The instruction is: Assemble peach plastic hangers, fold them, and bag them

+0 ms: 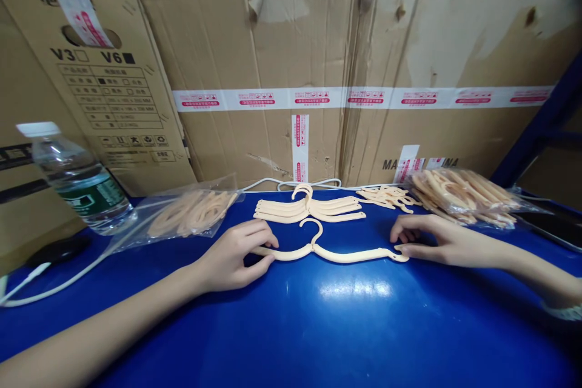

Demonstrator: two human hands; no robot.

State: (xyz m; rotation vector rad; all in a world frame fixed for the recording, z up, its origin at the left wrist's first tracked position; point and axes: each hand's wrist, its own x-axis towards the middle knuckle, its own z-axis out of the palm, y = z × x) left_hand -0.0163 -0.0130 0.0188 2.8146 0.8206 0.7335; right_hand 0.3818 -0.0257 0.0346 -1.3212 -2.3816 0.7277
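A cream-coloured clothes hanger (348,256) lies spread across the blue table, its hook toward the far side. My left hand (239,254) is closed round the tip of its left arm, hiding that end. At the other end, my right hand (431,241) pinches a small hook-shaped end piece (398,256) between thumb and fingers; whether this piece is joined to the arm I cannot tell. Just behind lies a stack of several similar hangers (309,209), hooks pointing away. Right of the stack is a small heap of loose cream pieces (386,195).
Clear bags of cream parts lie at left (193,215) and right (468,194). A water bottle (86,185), a black device (59,250) and a white cable (68,300) are on the left. A phone (555,227) lies far right. Cardboard boxes (254,145) wall the back.
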